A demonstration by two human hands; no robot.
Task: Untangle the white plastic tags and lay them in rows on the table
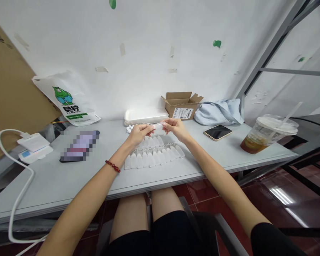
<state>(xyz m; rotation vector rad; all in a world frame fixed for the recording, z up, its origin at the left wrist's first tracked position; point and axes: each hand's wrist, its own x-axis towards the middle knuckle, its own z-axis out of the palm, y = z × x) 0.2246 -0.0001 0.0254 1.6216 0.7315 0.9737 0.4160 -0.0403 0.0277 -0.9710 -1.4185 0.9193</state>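
My left hand and my right hand are raised over the middle of the table, both closed in a pinch. Between them they hold a small, translucent white tag-like piece, one end in each hand's fingertips. Below and in front of the hands, a row of similar rounded white tags with thin loops lies side by side. A second row of tags sits behind it, partly hidden by my hands. Small white bits rest just beyond my left hand.
At the back of the table stand a white tray stack, an open cardboard box and a pale blue cloth bag. A phone and a drink cup are right; a second phone and a cabled charger are left.
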